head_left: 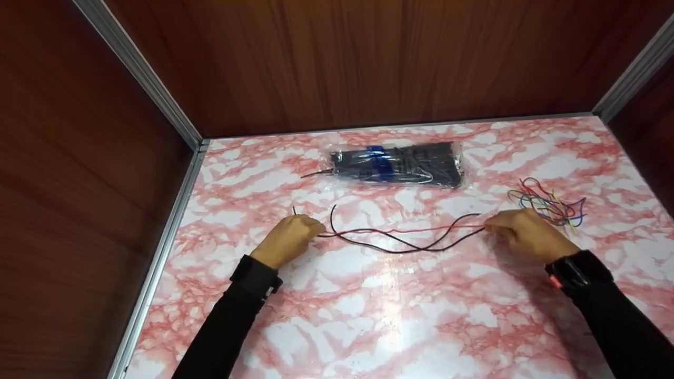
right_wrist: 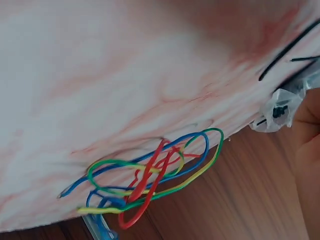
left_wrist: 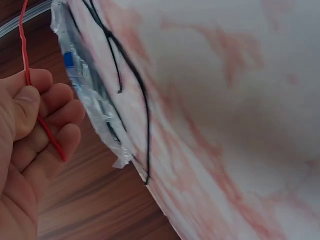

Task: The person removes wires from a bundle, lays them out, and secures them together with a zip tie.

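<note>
A red wire (head_left: 416, 229) is stretched between both hands above the table. My left hand (head_left: 288, 239) pinches one end of it; in the left wrist view the thumb presses the red wire (left_wrist: 23, 45) against the index finger, its tip lying across the other fingers. At the far end, my right hand (head_left: 526, 234) pinches the wire with fingertips pointing down. Behind and below the red wire, black wires (head_left: 392, 252) lie crossed on the table. Only the edge of the right hand (right_wrist: 309, 145) shows in the right wrist view, its fingertips out of frame.
Beyond the hands lies a clear plastic bag (head_left: 421, 163) of thin black strips with a blue label. A tangle of red, blue, green and yellow wires (head_left: 553, 208) sits past the right hand. Wood panels (head_left: 368, 63) enclose the pink marbled table (head_left: 342, 326).
</note>
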Tool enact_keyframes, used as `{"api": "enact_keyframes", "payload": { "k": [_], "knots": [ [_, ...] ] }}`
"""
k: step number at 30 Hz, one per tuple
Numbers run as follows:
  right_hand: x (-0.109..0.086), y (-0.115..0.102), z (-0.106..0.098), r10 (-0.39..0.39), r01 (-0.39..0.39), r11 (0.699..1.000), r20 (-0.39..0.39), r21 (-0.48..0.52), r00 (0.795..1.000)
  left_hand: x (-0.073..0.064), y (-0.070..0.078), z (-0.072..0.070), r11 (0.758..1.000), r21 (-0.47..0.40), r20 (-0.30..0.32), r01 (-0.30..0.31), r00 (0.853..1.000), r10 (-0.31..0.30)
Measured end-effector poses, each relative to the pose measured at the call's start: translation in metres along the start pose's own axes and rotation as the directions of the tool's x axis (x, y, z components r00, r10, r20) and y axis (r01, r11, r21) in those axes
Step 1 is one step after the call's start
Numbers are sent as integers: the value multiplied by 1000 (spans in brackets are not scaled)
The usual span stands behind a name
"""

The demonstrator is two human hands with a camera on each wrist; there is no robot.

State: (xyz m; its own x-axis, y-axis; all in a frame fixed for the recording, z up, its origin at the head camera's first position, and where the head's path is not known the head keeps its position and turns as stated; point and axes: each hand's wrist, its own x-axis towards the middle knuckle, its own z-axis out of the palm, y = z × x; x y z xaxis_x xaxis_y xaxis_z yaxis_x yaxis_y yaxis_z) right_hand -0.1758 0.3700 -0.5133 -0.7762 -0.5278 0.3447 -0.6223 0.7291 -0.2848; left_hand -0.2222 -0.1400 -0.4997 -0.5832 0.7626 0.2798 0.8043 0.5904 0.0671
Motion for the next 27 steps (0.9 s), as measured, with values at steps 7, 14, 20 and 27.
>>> {"api": "enact_keyframes", "payload": {
  "k": [7, 14, 20, 27],
  "knots": [
    [-21, 0, 8, -73, 73, 991, 10, -108, 997, 2, 13, 19, 1000, 15, 29, -22, 999, 21],
    [-18, 5, 12, -115, 100, 979, -78, -177, 990, 5, 18, 27, 998, 65, 17, 8, 1000, -10],
    [-26, 4, 16, -123, 98, 973, -106, -210, 987, 1, 19, 27, 995, 30, -15, 97, 995, -97],
    [-36, 1, 17, -171, 120, 936, -130, -331, 977, -6, 18, 22, 990, 69, -61, 122, 991, -118]
  ]
}}
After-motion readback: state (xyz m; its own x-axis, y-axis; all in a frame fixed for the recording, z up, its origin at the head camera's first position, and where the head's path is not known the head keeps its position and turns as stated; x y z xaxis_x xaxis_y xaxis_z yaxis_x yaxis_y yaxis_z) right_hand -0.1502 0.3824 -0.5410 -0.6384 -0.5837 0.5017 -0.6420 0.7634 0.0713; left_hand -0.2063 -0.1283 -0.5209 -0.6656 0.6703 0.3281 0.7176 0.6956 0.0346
